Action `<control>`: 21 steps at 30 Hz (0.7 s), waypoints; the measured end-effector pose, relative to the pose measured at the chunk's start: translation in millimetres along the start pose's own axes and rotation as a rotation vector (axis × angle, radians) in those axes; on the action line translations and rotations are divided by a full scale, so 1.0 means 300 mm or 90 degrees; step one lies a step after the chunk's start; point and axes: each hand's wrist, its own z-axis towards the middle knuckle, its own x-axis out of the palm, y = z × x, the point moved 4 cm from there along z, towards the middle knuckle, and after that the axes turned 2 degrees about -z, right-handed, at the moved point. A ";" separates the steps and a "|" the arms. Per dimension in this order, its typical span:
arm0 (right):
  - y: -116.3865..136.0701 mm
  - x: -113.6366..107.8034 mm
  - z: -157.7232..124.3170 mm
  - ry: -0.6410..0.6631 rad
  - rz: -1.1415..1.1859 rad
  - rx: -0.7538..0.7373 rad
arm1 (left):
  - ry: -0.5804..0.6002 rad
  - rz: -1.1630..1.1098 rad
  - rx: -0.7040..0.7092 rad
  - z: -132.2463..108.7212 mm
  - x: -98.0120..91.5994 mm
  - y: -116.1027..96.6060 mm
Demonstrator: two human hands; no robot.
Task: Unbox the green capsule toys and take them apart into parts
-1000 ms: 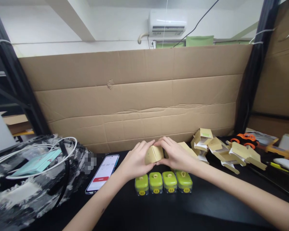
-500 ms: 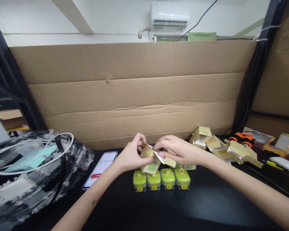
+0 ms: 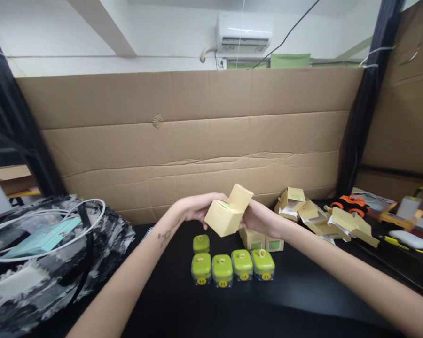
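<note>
Left hand (image 3: 193,209): fingers wrapped on small tan cardboard carton (image 3: 227,214), held above black table (image 3: 303,295), flap open. Right hand (image 3: 257,218): fingers closed on carton's right side. Five green lidded containers (image 3: 232,263) below, near.

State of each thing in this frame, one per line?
Small carton: lifted, flap open.
Left hand: gripping carton.
Right hand: gripping carton.
Green containers: lids on, on table.
Two closed cartons: shut, side by side.
Flat cartons: unfolded, piled.
</note>
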 end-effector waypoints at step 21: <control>-0.071 0.059 0.069 -0.045 -0.407 0.024 | -0.150 -0.258 0.209 -0.128 -0.093 0.015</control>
